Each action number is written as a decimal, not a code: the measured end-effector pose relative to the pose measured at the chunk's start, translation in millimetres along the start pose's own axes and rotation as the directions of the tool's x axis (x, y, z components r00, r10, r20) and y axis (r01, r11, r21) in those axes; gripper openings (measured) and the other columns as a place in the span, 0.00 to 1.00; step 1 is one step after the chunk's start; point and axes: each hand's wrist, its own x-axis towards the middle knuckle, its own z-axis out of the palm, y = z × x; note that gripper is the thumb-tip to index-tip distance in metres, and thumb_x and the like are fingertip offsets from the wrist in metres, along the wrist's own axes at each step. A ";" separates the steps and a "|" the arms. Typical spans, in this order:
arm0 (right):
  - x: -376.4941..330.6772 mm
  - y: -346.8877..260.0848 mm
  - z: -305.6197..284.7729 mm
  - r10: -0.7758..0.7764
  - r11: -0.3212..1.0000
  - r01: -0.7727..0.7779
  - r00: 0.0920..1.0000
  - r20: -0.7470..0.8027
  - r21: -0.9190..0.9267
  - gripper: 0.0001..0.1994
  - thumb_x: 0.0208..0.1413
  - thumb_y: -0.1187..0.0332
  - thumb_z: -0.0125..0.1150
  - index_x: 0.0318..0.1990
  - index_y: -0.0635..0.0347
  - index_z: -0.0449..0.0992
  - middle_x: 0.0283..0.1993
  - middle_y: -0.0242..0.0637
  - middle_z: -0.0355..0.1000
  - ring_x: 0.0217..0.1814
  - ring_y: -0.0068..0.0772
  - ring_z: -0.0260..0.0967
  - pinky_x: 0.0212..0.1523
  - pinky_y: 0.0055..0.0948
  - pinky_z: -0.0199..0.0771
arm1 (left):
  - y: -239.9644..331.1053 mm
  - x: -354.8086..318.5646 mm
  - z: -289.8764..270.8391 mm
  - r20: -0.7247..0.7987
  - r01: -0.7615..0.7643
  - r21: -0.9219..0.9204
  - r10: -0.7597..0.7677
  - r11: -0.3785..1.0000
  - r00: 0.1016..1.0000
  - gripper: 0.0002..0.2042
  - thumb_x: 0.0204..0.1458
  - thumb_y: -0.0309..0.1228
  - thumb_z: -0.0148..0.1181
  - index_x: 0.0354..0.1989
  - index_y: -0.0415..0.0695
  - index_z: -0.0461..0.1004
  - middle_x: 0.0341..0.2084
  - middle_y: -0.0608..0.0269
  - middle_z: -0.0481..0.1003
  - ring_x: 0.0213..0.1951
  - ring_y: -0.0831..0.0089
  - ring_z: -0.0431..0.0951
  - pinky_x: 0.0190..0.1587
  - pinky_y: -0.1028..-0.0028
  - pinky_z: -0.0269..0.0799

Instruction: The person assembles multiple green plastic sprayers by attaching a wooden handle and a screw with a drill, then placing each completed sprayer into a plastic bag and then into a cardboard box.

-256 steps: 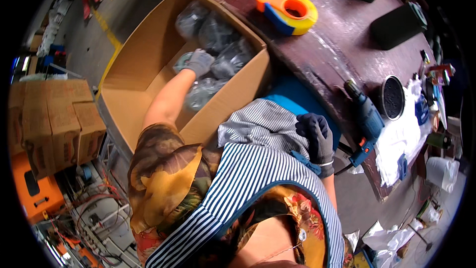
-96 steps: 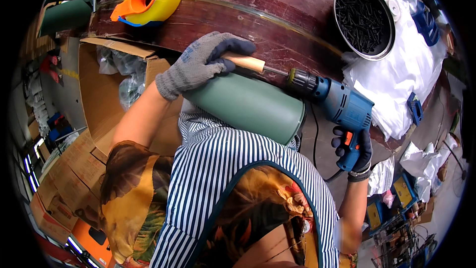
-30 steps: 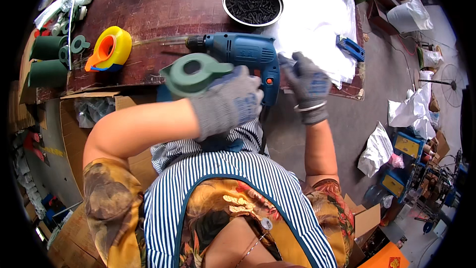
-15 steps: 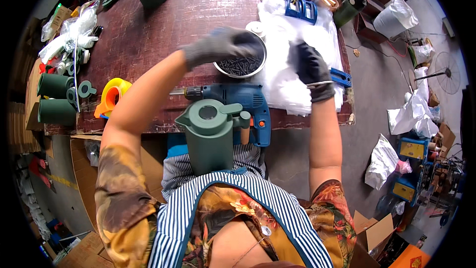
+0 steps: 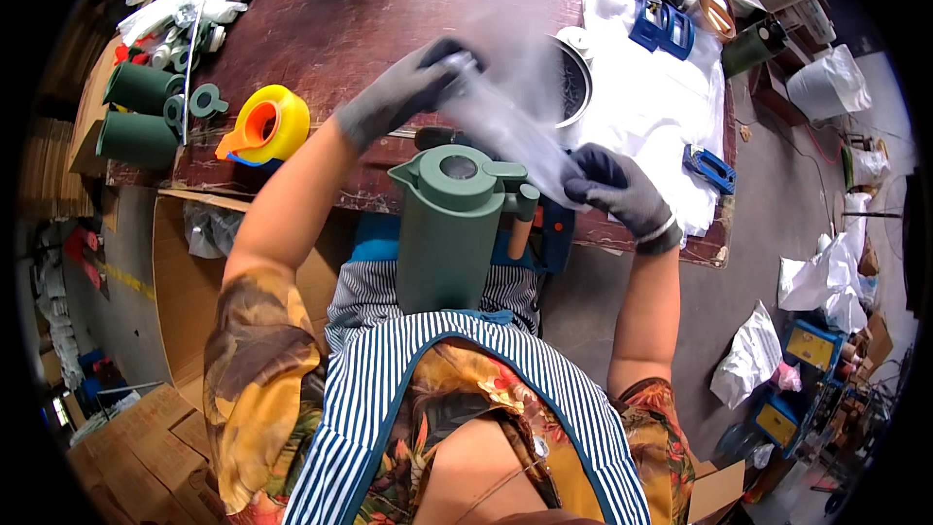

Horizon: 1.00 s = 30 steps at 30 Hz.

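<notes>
While both gloved hands pinch clear plastic bag (image 5: 505, 122) stretched slantwise above table (image 5: 321, 19): left hand (image 5: 403, 87) upper end, right hand (image 5: 617, 190) lower; green jug (image 5: 449, 228) upright directly beneath, in lap.

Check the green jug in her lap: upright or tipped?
Upright. The green jug stands in the lap with its lid facing the camera, spout and handle at the top. Both gloved hands hold a clear plastic bag above it.
</notes>
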 end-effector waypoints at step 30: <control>-86.6 150.9 208.3 -0.275 0.680 0.316 0.946 0.169 -0.662 0.18 0.51 0.56 0.64 0.46 0.54 0.81 0.45 0.39 0.77 0.52 0.47 0.74 0.63 0.49 0.68 | 22.1 -182.3 -11.9 0.230 0.141 0.545 -0.309 0.827 0.923 0.44 0.40 0.46 0.80 0.66 0.41 0.68 0.58 0.51 0.74 0.59 0.60 0.73 0.62 0.66 0.69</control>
